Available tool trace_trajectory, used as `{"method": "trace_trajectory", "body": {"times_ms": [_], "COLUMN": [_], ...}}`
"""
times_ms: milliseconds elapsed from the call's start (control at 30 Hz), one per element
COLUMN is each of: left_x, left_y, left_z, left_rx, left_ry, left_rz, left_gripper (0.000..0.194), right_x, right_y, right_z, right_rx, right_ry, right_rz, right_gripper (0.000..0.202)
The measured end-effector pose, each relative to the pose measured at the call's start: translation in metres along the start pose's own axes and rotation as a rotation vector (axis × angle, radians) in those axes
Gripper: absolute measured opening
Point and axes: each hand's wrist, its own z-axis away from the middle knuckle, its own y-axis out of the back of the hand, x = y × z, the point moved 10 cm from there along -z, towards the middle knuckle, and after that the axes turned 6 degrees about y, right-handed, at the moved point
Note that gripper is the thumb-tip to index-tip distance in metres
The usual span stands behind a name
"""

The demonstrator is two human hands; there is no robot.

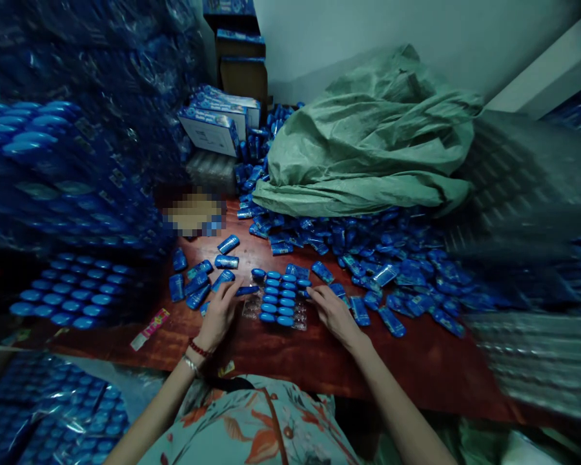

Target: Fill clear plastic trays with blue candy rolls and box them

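Note:
In front of me a clear plastic tray (300,318) holds several small blue containers (285,302) standing on end, with rounded tops up, in close rows. My left hand (219,315) is at the tray's left side, its fingers closed on a blue container (246,290) held lengthwise towards the tray. On the opposite side, my right hand (336,315) pinches another blue container (302,294) by its end, close to the tray's edge. Loose blue containers (197,284) lie flat beyond my left hand. Fingertips of both hands are partly hidden by blur and dim light.
A big heap of blue containers (407,271) spreads behind and to the right, under a green sack (368,142). Filled stacks (77,290) stand left. Clear trays (537,361) are piled right. Folded boxes (213,129) stand behind; a pink strip (150,328) lies on the red-brown table (252,355).

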Motion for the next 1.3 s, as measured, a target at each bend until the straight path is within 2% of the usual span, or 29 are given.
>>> {"method": "trace_trajectory", "body": {"times_ms": [100, 167, 267, 333, 433, 500, 600, 700, 800, 900, 967, 1033, 1100, 1167, 1233, 1300], "left_x": [0.001, 0.007, 0.022, 0.032, 0.044, 0.051, 0.055, 0.052, 0.043, 0.026, 0.004, -0.026, -0.054, -0.072, -0.077, -0.076], "left_y": [-0.01, -0.016, -0.024, -0.029, -0.043, -0.052, -0.059, -0.058, -0.041, -0.011, 0.008, 0.021, 0.025, 0.022, 0.017, 0.013], "left_z": [-0.018, -0.027, -0.031, -0.033, -0.033, -0.034, -0.035, -0.033, -0.033, -0.045, -0.062, -0.081, -0.095, -0.105, -0.111, -0.112], "left_rx": [0.019, -0.013, -0.152, -0.264, -0.418, -0.477, -0.482, -0.43, -0.274, -0.075, 0.022, 0.035, -0.039, -0.133, -0.187, -0.196], "left_ry": [-0.107, -0.224, -0.405, -0.474, -0.539, -0.568, -0.572, -0.56, -0.525, -0.406, -0.237, -0.007, 0.198, 0.297, 0.297, 0.264], "left_rz": [-0.003, -0.051, -0.161, -0.238, -0.359, -0.407, -0.427, -0.419, -0.365, -0.259, -0.267, -0.403, -0.553, -0.574, -0.507, -0.44], "left_gripper": [0.033, 0.027, 0.027, 0.028, 0.026, 0.024, 0.024, 0.03, 0.04, 0.041, 0.038, 0.035, 0.04, 0.044, 0.041, 0.036], "right_x": [-0.001, -0.001, -0.001, -0.002, -0.007, -0.012, -0.018, -0.019, -0.017, -0.014, -0.003, 0.015, 0.035, 0.047, 0.054, 0.059], "right_y": [0.0, 0.0, -0.001, -0.001, -0.002, -0.004, -0.008, -0.015, -0.019, -0.006, 0.011, 0.025, 0.022, 0.004, -0.013, -0.024], "right_z": [0.001, 0.002, 0.0, -0.003, -0.011, -0.017, -0.026, -0.03, -0.024, -0.017, -0.016, -0.025, -0.045, -0.069, -0.089, -0.102], "right_rx": [0.011, 0.004, -0.032, -0.071, -0.157, -0.218, -0.27, -0.297, -0.267, -0.136, -0.03, 0.025, -0.047, -0.228, -0.358, -0.421], "right_ry": [0.018, 0.027, 0.045, 0.066, 0.111, 0.128, 0.119, 0.069, -0.011, -0.084, -0.165, -0.264, -0.309, -0.271, -0.22, -0.189], "right_rz": [0.02, 0.037, 0.093, 0.134, 0.202, 0.248, 0.283, 0.327, 0.411, 0.471, 0.464, 0.396, 0.272, 0.145, 0.07, 0.028], "right_gripper": [0.043, 0.043, 0.044, 0.044, 0.04, 0.035, 0.031, 0.031, 0.029, 0.034, 0.037, 0.036, 0.032, 0.028, 0.03, 0.032]}}
